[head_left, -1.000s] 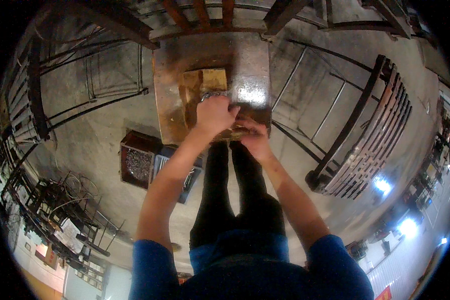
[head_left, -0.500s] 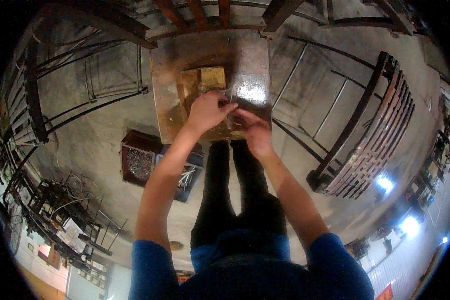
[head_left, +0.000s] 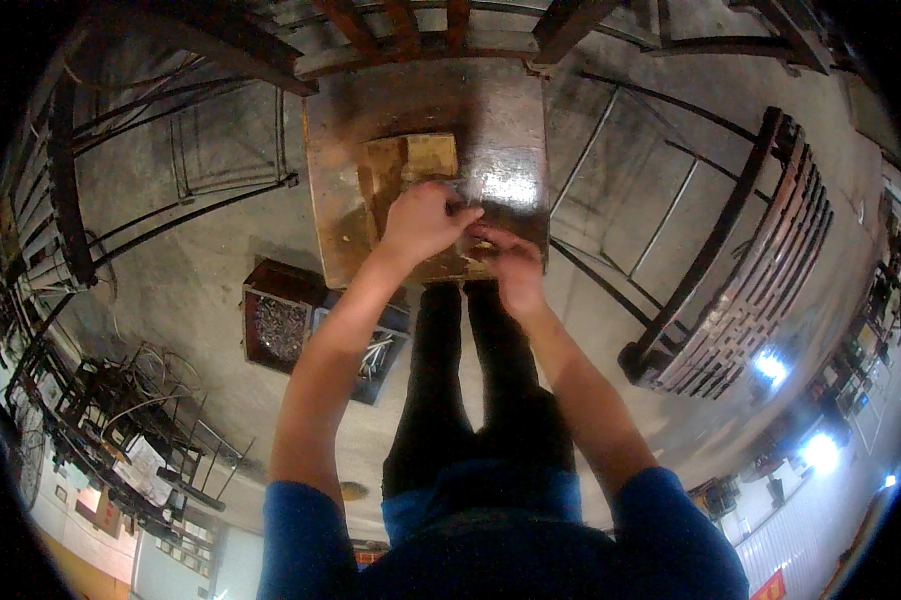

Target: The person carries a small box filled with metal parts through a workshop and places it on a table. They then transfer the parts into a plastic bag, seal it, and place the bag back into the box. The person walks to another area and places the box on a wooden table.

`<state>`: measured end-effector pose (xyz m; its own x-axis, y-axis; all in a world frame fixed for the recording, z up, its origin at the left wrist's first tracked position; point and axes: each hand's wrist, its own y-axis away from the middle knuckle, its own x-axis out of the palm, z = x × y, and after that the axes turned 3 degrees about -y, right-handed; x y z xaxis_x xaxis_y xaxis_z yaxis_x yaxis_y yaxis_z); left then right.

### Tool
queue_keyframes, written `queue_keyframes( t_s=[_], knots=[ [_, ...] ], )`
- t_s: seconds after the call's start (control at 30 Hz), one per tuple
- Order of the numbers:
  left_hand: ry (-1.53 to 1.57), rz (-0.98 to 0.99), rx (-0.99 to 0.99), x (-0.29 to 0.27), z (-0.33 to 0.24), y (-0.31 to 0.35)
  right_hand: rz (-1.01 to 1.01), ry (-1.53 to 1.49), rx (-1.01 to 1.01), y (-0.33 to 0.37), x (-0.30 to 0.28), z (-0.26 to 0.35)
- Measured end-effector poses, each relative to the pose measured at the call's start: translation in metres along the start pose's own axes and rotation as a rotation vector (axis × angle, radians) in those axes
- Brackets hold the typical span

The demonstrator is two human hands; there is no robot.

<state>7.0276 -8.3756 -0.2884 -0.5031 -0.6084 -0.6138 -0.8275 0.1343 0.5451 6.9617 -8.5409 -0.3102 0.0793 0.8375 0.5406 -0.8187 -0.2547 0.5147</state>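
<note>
Over the wooden board (head_left: pixel 340 240) in front of me, my two hands almost meet. My left hand (head_left: pixel 425 222) is closed, thumb pressed against the fingers. A small, greyish, see-through piece shows faintly at its fingertips, too blurred to name. Just to its right is my right hand (head_left: pixel 515 262), its fingers curled toward the left thumb; they are blurred, and whatever they may grip cannot be made out. Beyond my left hand a yellowish block (head_left: pixel 430 155) lies on a flat brown piece (head_left: pixel 380 165) on the board.
Left of my legs stands a brown box (head_left: pixel 275 325) of small metal parts, touching a grey bin (head_left: pixel 368 385) with pale rods. A slatted bench frame (head_left: pixel 740 270) lies to the right, a metal frame (head_left: pixel 185 195) to the left. Dark wooden beams (head_left: pixel 420 50) cross beyond the board.
Both hands stay close together over the board; the right fingers have shifted slightly. The whole view has moved a little. Nothing is visibly set down.
</note>
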Motion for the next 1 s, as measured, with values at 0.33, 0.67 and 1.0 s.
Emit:
queue_keyframes(
  t_s=[0.33,0.67,1.0],
  knots=[
    [-0.197,0.074,-0.092,0.005,-0.011,0.001,0.004,0.556,-0.335,-0.001,0.018,-0.006],
    [-0.062,-0.111,-0.064,0.015,-0.007,0.007,0.193,0.331,-0.485,-0.006,-0.023,-0.026],
    [0.182,-0.072,0.019,0.017,0.003,0.003,0.3,0.953,-0.441,-0.012,0.0,0.044]
  ],
)
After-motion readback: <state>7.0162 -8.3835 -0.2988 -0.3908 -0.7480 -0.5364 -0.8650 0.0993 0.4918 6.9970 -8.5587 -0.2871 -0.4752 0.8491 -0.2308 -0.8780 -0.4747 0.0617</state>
